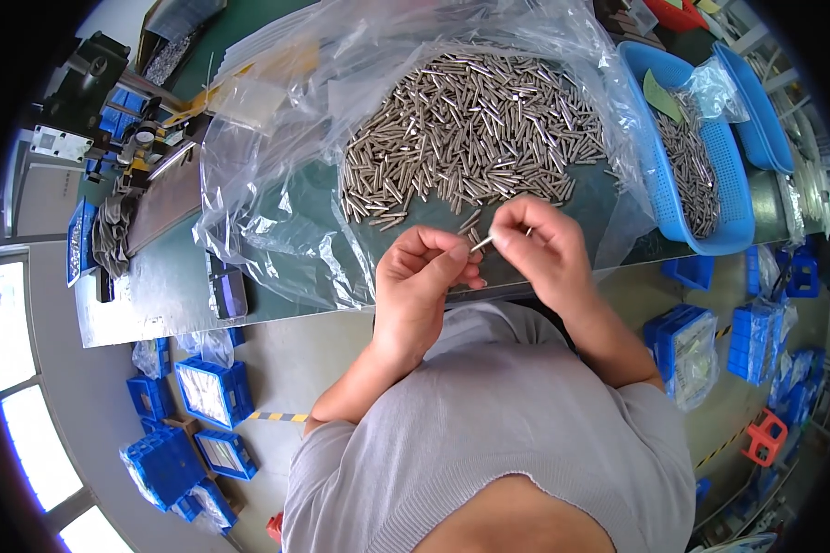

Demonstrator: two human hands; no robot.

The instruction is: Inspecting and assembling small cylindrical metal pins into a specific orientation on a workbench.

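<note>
My left hand (426,276) and my right hand (537,247) meet just in front of my chest, above the near edge of the green table (171,276). Between their fingertips I pinch a thin metal pin (482,243), one end in each hand. Just beyond my hands lies a big heap of small metal pins (475,129), spread on a clear plastic sheet (277,198). A few stray pins lie at the heap's near edge, close to my fingers.
A blue plastic basket (724,189) with more metal pins stands at the right, another blue basket (765,120) behind it. A grey machine (92,101) stands at the far left. Several blue crates (207,392) sit on the floor left and right of me.
</note>
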